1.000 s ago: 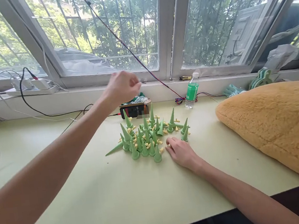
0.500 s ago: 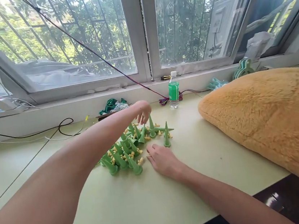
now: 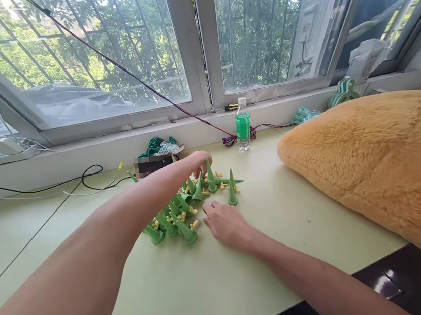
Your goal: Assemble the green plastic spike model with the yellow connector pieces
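Green cone-shaped watering spikes with small yellow valves stand and lie in a cluster at the table's middle. My left hand hangs down at the back of the cluster, behind an upright spike. Its fingertips are mostly hidden there, so I cannot tell what they touch. Just right of the cluster, my right hand rests on the table with loosely bent fingers, thumb and forefinger apart, no object visible in it. Beyond that hand stands another spike. My left forearm covers part of the cluster.
A bottle with a green label stands near the windowsill. An orange plush cushion fills the right side. Dark cables run along the back left, and a green crumpled bag lies behind the spikes.
My left hand has lowered slightly behind the upright spike, its fingers now more hidden. A dark box behind my left forearm shows more. My right hand has stayed about where it was.
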A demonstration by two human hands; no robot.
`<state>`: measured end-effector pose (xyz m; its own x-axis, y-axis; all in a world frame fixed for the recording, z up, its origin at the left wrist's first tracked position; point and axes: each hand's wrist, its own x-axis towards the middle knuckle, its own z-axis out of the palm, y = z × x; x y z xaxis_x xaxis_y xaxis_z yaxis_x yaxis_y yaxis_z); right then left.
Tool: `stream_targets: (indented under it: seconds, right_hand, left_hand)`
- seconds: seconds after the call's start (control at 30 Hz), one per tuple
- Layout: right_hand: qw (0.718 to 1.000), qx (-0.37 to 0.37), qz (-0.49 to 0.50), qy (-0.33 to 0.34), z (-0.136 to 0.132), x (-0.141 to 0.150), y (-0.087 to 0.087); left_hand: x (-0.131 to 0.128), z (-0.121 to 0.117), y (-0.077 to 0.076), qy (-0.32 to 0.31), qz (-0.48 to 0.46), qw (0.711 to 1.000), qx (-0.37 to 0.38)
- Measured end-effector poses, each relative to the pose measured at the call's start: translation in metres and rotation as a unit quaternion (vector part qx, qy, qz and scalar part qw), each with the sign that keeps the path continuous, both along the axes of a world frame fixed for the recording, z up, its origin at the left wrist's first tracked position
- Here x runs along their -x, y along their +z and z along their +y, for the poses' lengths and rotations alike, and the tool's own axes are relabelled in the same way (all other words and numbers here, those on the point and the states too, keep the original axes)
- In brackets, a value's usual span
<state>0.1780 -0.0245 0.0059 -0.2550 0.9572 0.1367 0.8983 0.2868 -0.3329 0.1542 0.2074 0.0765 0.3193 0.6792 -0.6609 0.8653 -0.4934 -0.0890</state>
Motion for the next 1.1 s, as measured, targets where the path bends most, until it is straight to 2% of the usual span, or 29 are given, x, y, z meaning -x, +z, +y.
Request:
stream_targets:
  seconds: [0.13, 0.27, 0.33, 0.43, 0.53, 0.63, 0.73, 0.83, 0.9, 1.0, 1.1]
  right_hand:
    - [1.0, 0.004, 0.002, 0.001, 0.0, 0.0, 0.0]
    - [1.0, 0.001, -0.004, 0.002, 0.0, -0.001, -0.001]
    - [1.0, 0.001, -0.006, 0.002, 0.0, -0.002, -0.002]
    - [1.0, -0.002, -0.009, 0.001, 0.0, -0.003, -0.002]
    - [1.0, -0.003, -0.007, -0.002, -0.001, -0.003, -0.001]
    - [1.0, 0.006, -0.003, -0.012, -0.001, -0.004, -0.001]
    - [1.0, 0.005, 0.01, -0.022, 0.0, -0.004, -0.004]
    - [0.999, -0.01, 0.029, -0.035, 0.0, -0.005, -0.007]
    - [0.997, -0.033, 0.048, -0.043, -0.001, -0.005, -0.008]
    - [0.991, -0.083, 0.081, -0.07, -0.005, -0.005, -0.007]
    - [0.977, -0.151, 0.117, -0.1, -0.01, -0.01, -0.004]
  left_hand:
    - [0.001, -0.002, 0.005, -0.046, -0.049, 0.996, -0.055]
    - [-0.002, -0.004, 0.022, -0.061, -0.041, 0.994, -0.075]
    - [-0.003, -0.005, 0.038, -0.09, -0.038, 0.989, -0.112]
    - [0.001, -0.01, 0.07, -0.147, -0.113, 0.959, -0.214]
    - [0.013, -0.025, 0.106, -0.146, -0.202, 0.928, -0.276]
    - [0.032, -0.055, 0.137, -0.139, -0.27, 0.895, -0.327]
    - [0.052, -0.098, 0.153, -0.14, -0.324, 0.861, -0.365]
    - [0.068, -0.145, 0.152, -0.153, -0.378, 0.833, -0.373]
    - [0.075, -0.173, 0.139, -0.163, -0.408, 0.825, -0.356]
    - [0.081, -0.209, 0.104, -0.16, -0.442, 0.82, -0.325]
    - [0.087, -0.234, 0.054, -0.127, -0.478, 0.802, -0.333]
